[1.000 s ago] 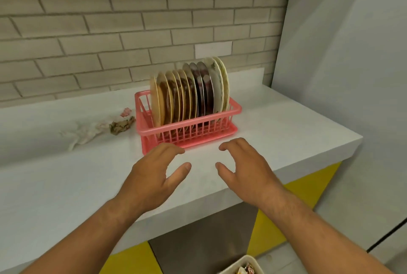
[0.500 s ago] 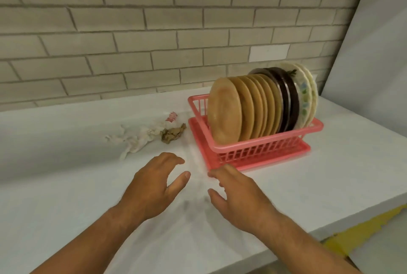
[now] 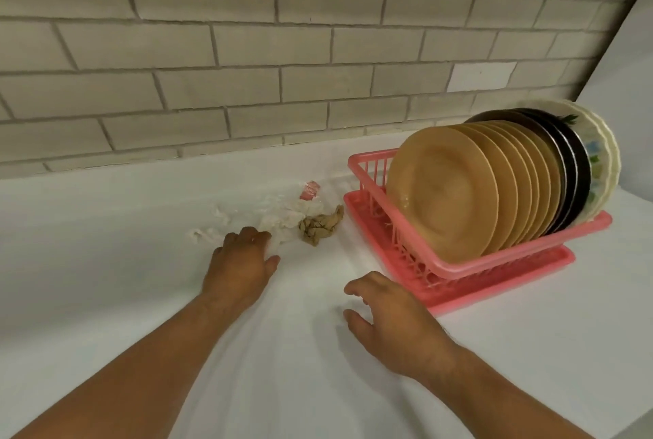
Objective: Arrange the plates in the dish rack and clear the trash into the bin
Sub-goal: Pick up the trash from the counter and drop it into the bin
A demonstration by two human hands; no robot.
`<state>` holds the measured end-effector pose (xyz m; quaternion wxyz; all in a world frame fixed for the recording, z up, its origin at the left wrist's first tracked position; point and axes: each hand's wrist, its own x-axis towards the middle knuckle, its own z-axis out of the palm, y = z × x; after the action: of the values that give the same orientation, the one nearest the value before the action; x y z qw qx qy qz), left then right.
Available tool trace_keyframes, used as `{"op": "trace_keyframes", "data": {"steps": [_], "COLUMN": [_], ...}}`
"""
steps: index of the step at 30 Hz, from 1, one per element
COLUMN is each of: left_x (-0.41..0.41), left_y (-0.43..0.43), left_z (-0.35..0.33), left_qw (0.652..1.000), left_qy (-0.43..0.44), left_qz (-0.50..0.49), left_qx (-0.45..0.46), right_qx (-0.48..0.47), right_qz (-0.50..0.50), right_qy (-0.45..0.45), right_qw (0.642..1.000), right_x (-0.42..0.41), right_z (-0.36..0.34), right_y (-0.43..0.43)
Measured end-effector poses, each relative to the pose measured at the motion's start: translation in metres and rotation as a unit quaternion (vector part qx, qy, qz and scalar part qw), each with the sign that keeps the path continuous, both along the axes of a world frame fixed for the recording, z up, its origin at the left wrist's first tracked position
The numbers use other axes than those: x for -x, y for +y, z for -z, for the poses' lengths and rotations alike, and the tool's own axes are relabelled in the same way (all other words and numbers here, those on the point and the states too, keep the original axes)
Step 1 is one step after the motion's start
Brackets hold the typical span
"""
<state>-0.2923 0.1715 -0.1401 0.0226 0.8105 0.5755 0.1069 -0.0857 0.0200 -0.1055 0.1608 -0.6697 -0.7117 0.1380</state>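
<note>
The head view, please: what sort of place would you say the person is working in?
Probably a kitchen or dishwashing corner. A pink dish rack packed with upright plates stands on a white counter against a brick wall, with crumpled trash lying beside it.

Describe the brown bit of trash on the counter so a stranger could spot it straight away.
Start at the pink dish rack on the white counter. Just left of it lies a small crumpled brown wad, beside white tissue scraps. It is the only brown piece among the trash.
</note>
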Motion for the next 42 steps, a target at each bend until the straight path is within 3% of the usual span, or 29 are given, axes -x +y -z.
{"op": "trace_keyframes", "data": {"steps": [2, 5, 12, 18, 21, 23, 27, 35, 42], "left_x": [-0.001, 0.002, 0.017, 0.034, 0.032, 0.027, 0.010, -0.028, -0.026], "left_y": [0.005, 0.003, -0.023, -0.013, -0.001, 0.011, 0.040, 0.071, 0.027], "left_z": [0.011, 0.028, 0.020, 0.007, 0.002, -0.002, -0.014, -0.007, 0.008], "left_qw": [1.000, 0.999, 0.977, 0.974, 0.973, 0.969, 0.967, 0.995, 0.994], "left_qy": [0.002, 0.000, -0.203, -0.223, -0.224, -0.230, -0.251, -0.027, -0.107], "left_qz": [0.002, 0.029, 0.055, 0.014, -0.004, 0.009, 0.007, -0.010, -0.023], "left_qx": [0.020, -0.022, -0.040, -0.033, 0.050, 0.086, 0.034, 0.093, 0.023], "right_qx": [0.007, 0.004, -0.059, 0.018, -0.007, -0.019, -0.010, 0.040, -0.008], "right_qz": [-0.004, -0.007, 0.000, 0.044, 0.019, 0.004, 0.002, 0.016, 0.016], "right_qy": [-0.016, -0.047, -0.148, -0.150, -0.179, -0.164, -0.093, -0.005, 0.059], "right_qw": [1.000, 0.999, 0.987, 0.988, 0.984, 0.986, 0.996, 0.999, 0.998], "right_x": [0.002, 0.002, 0.011, 0.016, 0.016, 0.017, 0.018, 0.014, 0.001], "right_z": [0.002, 0.004, 0.012, 0.024, 0.029, 0.031, 0.031, 0.026, 0.038], "right_y": [0.014, 0.044, 0.133, 0.158, 0.145, 0.132, 0.107, 0.070, 0.043]}}
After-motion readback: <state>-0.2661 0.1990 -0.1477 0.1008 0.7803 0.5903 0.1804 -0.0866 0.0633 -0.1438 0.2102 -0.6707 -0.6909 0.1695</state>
